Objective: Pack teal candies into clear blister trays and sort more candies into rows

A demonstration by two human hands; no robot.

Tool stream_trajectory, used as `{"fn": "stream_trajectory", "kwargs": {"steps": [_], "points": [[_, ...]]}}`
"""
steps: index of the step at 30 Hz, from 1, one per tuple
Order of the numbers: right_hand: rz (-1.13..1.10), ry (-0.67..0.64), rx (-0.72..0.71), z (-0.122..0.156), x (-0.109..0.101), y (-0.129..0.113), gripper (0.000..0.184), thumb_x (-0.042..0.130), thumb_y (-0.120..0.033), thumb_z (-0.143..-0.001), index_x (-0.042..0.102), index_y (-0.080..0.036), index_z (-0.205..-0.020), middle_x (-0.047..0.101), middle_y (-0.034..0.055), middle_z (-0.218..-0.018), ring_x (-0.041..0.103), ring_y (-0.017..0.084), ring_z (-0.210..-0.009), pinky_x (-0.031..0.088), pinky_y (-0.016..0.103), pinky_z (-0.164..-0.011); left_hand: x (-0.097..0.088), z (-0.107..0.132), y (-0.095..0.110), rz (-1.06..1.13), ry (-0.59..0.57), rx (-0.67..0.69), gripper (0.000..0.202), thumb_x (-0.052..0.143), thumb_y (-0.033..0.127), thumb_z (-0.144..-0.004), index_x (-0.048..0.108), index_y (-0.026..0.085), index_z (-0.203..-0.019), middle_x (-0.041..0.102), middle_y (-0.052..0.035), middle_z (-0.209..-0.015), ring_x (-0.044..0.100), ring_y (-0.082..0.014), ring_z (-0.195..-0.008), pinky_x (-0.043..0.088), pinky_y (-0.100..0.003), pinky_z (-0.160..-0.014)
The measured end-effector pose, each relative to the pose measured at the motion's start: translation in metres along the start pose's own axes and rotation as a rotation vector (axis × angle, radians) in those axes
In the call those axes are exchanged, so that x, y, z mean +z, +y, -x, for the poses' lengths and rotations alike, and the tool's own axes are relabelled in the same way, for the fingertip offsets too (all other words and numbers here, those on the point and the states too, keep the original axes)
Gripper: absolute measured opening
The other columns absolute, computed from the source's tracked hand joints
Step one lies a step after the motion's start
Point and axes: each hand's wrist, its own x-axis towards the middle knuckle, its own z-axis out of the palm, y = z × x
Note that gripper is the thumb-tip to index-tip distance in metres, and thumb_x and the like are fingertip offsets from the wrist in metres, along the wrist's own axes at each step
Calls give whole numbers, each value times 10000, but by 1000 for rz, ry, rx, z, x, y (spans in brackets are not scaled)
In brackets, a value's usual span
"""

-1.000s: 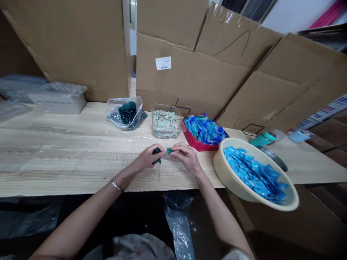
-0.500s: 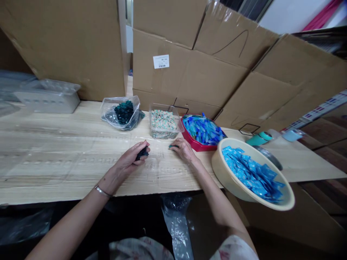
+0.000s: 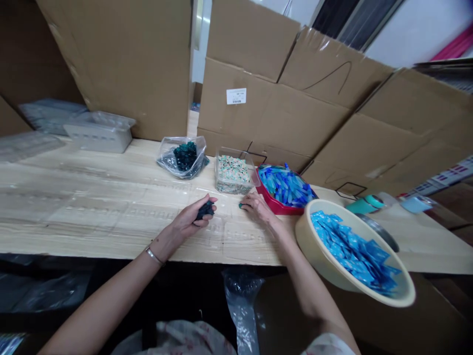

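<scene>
Head view only. The left hand (image 3: 188,222) is half closed, fingers curled and clamped on a dark teal clump (image 3: 205,210). The fingers hide much of the clump, and its pieces are too dark to count. The right hand (image 3: 258,207) sits low over the desk (image 3: 92,212), fingers together, with the fingertips (image 3: 247,199) touching a small teal piece (image 3: 241,205). That piece is mostly covered; I cannot tell whether it is pinched. The hands are near each other, not touching.

Beyond them stand a clear bag (image 3: 166,160) of dark teal packets (image 3: 185,156), a clear tub (image 3: 225,187) of cream-and-teal packets (image 3: 233,168), and a red tray (image 3: 275,209) of blue packets (image 3: 285,185). At right, a tilted cream basin (image 3: 308,249) holds blue sachets (image 3: 351,251). These are probably all sachets, though the view is soft.
</scene>
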Motion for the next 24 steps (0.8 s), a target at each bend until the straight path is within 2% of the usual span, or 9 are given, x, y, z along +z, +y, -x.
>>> {"fn": "stream_trajectory", "kwargs": {"steps": [4,8,11,14,16,19,22,24], "points": [[-16,-1,2,-3,-2,2,73,646,-238,-770,685,-182,-744,657,68,-843,538,218,-892,353,347,-767,-1,3,-2,5,-9,12,264,533,369,-822,555,135,-941,485,-11,-737,358,4,-419,150,-79,-280],[-129,98,27,-4,-13,-17,169,653,-327,-754,674,-188,-849,653,92,-905,550,241,-918,392,378,-792,3,3,-6,-15,-15,59,331,515,435,-818,555,143,-967,499,-18,-734,373,-5,-425,151,-87,-295],[-424,200,105,-8,-19,-54,227,583,-395,-796,652,-191,-868,658,72,-860,582,200,-808,437,333,-728,5,0,-12,-65,-1,117,377,511,488,-801,555,159,-979,503,-16,-723,390,-15,-427,137,-93,-305],[-856,184,234,-17,-14,-91,237,585,-426,-779,613,-196,-830,655,27,-734,590,157,-666,454,289,-643,8,-3,-17,-126,-9,168,406,504,528,-787,556,166,-964,503,-12,-718,384,-17,-414,122,-103,-308],[-1135,161,295,-23,-7,-106,245,626,-417,-745,581,-196,-841,635,-5,-650,578,133,-585,458,274,-612,10,-3,-20,-180,-10,201,413,501,535,-785,554,171,-972,503,-10,-721,381,-18,-405,122,-111,-308],[-1374,191,358,-28,-1,-114,278,689,-379,-690,578,-185,-856,640,-13,-660,543,99,-515,458,260,-588,12,-2,-22,-242,-16,255,416,492,530,-792,540,186,-1021,502,-8,-723,395,-26,-412,129,-115,-314],[-1484,209,391,-28,0,-116,318,723,-348,-655,594,-184,-894,662,5,-769,546,85,-542,467,248,-601,11,0,-22,-248,-5,315,399,499,511,-796,516,206,-1052,498,0,-729,407,-29,-426,135,-114,-322],[-1525,205,412,-27,0,-116,335,739,-333,-634,597,-186,-900,659,2,-771,560,86,-565,477,244,-619,10,1,-22,-247,22,338,384,517,497,-790,505,212,-1048,497,6,-733,415,-28,-432,137,-113,-329]]}}
